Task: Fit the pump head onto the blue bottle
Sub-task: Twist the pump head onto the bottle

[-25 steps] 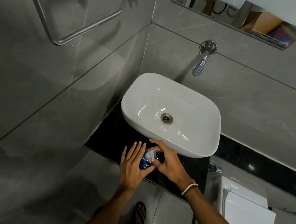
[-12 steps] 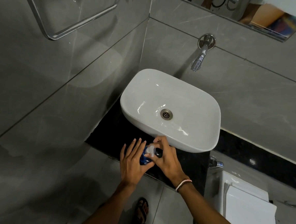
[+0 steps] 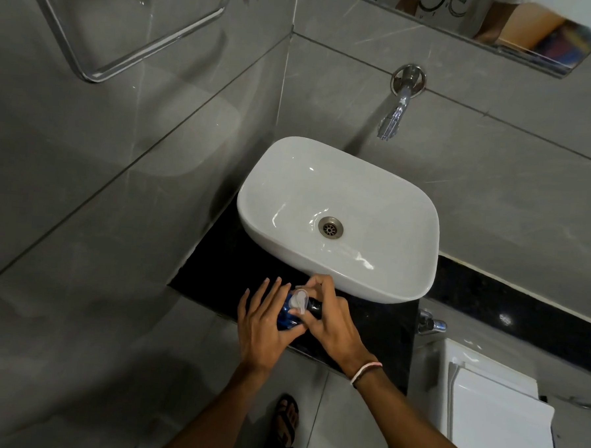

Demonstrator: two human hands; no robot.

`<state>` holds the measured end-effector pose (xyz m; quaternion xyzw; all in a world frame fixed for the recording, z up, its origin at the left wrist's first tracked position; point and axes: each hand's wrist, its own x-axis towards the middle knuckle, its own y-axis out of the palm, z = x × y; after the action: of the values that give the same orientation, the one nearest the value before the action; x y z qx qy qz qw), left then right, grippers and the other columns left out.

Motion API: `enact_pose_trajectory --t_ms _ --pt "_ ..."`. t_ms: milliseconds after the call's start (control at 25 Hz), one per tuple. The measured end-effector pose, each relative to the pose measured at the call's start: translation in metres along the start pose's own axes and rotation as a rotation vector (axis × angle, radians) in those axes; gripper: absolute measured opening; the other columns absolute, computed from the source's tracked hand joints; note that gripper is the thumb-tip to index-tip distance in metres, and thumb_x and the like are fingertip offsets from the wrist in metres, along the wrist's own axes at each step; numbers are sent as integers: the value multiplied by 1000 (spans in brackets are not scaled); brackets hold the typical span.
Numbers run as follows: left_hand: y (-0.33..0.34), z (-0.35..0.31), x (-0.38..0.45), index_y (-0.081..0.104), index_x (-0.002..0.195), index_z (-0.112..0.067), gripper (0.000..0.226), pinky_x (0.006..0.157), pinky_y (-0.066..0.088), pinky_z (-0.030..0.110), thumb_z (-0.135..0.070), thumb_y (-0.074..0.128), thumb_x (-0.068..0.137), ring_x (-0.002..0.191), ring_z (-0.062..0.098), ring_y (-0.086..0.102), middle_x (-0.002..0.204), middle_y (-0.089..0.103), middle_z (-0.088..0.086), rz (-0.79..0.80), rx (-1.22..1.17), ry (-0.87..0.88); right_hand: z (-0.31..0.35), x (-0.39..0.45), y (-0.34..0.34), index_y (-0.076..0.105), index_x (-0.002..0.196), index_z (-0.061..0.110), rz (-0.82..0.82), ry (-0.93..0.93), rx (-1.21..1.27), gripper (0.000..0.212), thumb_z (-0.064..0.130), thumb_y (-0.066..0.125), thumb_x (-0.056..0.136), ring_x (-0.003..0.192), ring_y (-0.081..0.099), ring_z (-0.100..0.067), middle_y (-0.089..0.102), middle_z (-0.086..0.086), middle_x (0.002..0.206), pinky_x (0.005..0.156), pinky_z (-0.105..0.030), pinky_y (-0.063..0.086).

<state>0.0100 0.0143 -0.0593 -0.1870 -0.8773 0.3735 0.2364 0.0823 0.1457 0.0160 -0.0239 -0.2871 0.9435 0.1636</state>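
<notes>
Grey glossy wall tiles (image 3: 122,235), large format, thin grout lines; chrome towel rail (image 3: 100,73) top left. White glazed vessel basin (image 3: 406,229), rounded rectangle, steel drain (image 3: 330,227), sits on a black polished stone worktop (image 3: 377,331). Chrome wall tap (image 3: 394,116) above it.

Task looks mid-step: blue bottle (image 3: 287,317), translucent plastic, stands on the worktop front edge just below the basin rim. Left hand (image 3: 264,328) wraps its side, fingers extended, thumb closing round the front. Right hand (image 3: 333,320) pinches the pump head (image 3: 298,300), clear/white plastic, sitting on top of the bottle neck.

Head appears placed; can't tell if the collar is threaded home. Likely left: twist down tight, release.
</notes>
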Motion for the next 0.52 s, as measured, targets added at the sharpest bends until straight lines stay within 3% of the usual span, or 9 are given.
enact_pose_trajectory --t_ms 80,200,280,360,440,520 --pt "1 0 0 64 129 -14 85 108 41 59 -51 89 58 131 27 55 136 65 7 6 -1 -8 2 0 -3 40 125 49 9 -6 15 50 26 73 96 110 72 -6 69 20 115 91 -17 60" --pt "3 1 0 62 130 -17 85 109 39 58 -54 87 58 132 26 54 136 65 6 9 -6 -15 -1 1 -5 41 116 36 16 7 21 35 28 71 100 89 74 -23 73 -1 100 76 -45 64" --pt "5 4 0 61 132 -18 84 109 39 57 -55 85 59 132 24 53 137 64 5 13 -4 -16 4 3 -5 42 114 32 40 19 11 35 30 73 98 89 73 -23 72 -4 99 75 -49 63" --pt "6 5 0 61 131 -18 78 107 41 58 -54 79 64 131 24 54 136 65 4 9 9 -2 11 3 -9 47 126 30 72 21 -23 51 35 81 89 111 71 -11 71 2 117 95 -37 62" --pt "8 6 1 62 131 -18 73 106 42 58 -52 73 68 131 25 55 137 64 3 -3 16 11 13 0 -20 48 143 29 112 -4 -84 77 46 86 79 135 57 -4 62 8 143 114 -22 47" --pt "8 5 0 61 133 -18 79 107 41 56 -56 78 66 131 24 55 137 64 4 -6 4 5 17 -2 -34 50 150 26 150 -43 -135 81 47 85 80 146 46 -2 53 7 156 121 -17 35"
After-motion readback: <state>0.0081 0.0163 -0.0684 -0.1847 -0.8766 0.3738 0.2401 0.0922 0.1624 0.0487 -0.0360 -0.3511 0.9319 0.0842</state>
